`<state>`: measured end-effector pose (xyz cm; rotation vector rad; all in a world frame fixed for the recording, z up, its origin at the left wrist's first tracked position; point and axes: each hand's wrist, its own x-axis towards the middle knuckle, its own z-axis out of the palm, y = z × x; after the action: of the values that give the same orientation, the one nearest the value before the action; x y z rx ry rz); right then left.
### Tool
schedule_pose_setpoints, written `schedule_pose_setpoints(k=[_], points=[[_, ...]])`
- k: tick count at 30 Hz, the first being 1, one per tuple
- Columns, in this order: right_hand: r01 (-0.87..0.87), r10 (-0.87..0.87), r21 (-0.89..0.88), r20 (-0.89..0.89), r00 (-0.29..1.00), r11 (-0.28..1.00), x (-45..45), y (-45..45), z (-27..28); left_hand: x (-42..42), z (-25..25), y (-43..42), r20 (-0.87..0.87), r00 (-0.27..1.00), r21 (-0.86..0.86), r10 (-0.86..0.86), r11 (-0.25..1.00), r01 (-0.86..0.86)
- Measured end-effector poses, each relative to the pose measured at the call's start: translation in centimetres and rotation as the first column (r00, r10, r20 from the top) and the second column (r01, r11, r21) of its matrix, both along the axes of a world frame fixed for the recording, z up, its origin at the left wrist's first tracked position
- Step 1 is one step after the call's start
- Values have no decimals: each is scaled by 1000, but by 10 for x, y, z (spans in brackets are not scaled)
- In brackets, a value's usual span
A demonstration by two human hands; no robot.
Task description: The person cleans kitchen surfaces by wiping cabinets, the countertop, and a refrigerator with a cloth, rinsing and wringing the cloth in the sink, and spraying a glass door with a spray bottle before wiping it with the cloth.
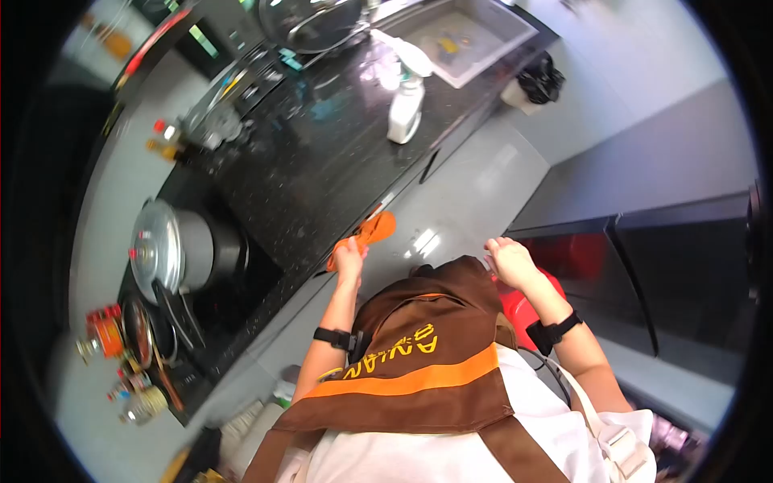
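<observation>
My left hand (350, 262) is closed around an orange cloth (377, 229), beside the front edge of the dark countertop (322, 153). Part of the cloth sticks out past the fingers, and a smaller part hangs below them. On the other side of my body, my right hand (510, 262) is raised over the floor with loosely bent fingers and nothing visible in it. A white spray bottle (406, 111) stands upright on the counter, beyond the cloth and apart from both hands.
A large silver pot (173, 245) and a pan (146, 330) are at the left with several condiment bottles (145, 405). Farther off are a grey sink (515, 36) and a bin with a black bag (541, 80). Dark cabinet fronts (684, 274) line the right, near a red object (519, 314).
</observation>
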<state>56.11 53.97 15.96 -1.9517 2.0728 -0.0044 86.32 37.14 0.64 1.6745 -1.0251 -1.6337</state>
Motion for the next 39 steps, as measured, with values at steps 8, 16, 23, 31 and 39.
schedule_pose_setpoints(k=[8, 16, 23, 31, 39], points=[[522, -521, 41, -25, 853, 852, -13, 137, 24, -142, -23, -76, 156, 881, -42, -447, 888, 458], [908, -908, 49, -29, 418, 417, 50, 274, 33, -279, -5, -119, 359, 699, -188, -619, 685, 704], [974, -991, 186, 6, 133, 132, 50, 331, 41, -379, 35, -136, 433, 686, -304, -585, 622, 722], [941, -798, 84, 559, 227, 327, -132, 219, 40, -436, 180, -116, -634, 565, -247, -528, 830, 500], [577, -153, 441, 864, -479, 688, -292, -78, 40, -477, 235, -134, -808, 385, -222, -446, 836, 502]])
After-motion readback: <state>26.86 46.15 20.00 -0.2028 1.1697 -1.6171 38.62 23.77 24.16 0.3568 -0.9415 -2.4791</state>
